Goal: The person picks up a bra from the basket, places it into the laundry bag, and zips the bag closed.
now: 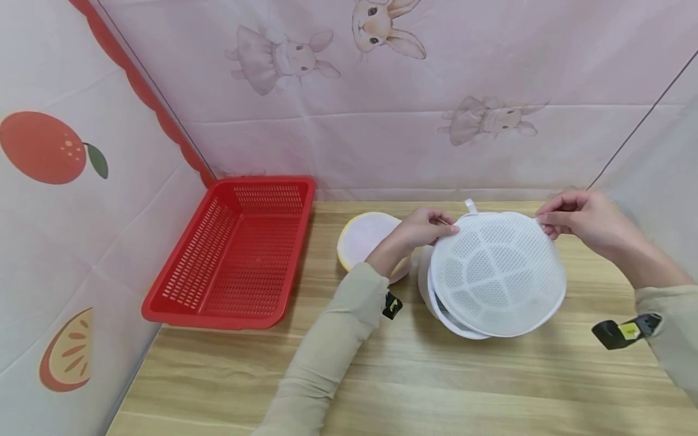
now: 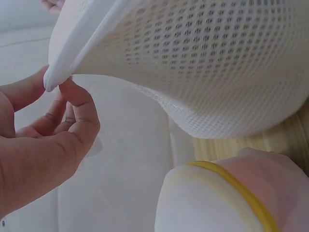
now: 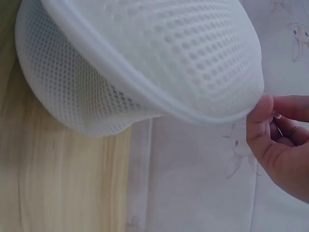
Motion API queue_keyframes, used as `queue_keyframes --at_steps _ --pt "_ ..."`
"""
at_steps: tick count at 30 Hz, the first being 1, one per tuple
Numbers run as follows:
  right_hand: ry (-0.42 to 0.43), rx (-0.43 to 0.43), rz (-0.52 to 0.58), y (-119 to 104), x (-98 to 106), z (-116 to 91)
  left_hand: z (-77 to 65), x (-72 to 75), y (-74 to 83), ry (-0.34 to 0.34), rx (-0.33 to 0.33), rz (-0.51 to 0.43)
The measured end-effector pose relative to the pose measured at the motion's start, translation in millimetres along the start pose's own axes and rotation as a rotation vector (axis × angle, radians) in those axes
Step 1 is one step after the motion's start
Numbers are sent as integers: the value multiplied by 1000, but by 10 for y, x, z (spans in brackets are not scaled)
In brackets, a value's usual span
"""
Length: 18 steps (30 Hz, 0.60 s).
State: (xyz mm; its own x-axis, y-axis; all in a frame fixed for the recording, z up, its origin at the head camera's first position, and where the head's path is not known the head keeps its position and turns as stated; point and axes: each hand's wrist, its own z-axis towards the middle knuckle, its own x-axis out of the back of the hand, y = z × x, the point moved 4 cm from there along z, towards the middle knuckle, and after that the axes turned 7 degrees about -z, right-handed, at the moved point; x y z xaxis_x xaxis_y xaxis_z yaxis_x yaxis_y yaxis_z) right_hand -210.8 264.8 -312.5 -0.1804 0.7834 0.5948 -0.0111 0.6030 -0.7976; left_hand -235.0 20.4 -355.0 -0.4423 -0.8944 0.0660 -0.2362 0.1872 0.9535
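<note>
A round white mesh laundry bag (image 1: 498,272) stands on the table, its domed mesh top tilted over the lower part. A gap shows between the two along the near left side. My left hand (image 1: 422,230) pinches the bag's rim at its far left; in the left wrist view thumb and forefinger of this hand (image 2: 53,125) meet on the white edging. On the far right, my right hand (image 1: 591,221) pinches the edge of the top. The right wrist view shows that hand (image 3: 285,140) with its fingertips curled at the edging. What lies inside the bag is hidden.
A smaller round bag (image 1: 368,236) with a white top and yellow rim stands left of the mesh bag, partly behind my left wrist. Farther left is a red plastic basket (image 1: 283,284). Fabric with rabbit prints (image 1: 382,151) hangs behind the wooden table (image 1: 436,387).
</note>
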Motion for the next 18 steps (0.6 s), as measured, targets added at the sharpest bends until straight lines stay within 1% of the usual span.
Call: queue_keyframes --at_steps 3,6,14,18 --pt "19 -15 16 -30 7 1 -7 -2 -5 -15 -15 -14" --pt "17 -22 19 -27 6 -2 -9 9 -35 -6 -19 -42" --pt "30 -24 13 24 -20 -21 -26 14 -112 75 -18 -68" --pt "9 -27 5 69 -19 -15 -31 8 -126 113 -23 -85"
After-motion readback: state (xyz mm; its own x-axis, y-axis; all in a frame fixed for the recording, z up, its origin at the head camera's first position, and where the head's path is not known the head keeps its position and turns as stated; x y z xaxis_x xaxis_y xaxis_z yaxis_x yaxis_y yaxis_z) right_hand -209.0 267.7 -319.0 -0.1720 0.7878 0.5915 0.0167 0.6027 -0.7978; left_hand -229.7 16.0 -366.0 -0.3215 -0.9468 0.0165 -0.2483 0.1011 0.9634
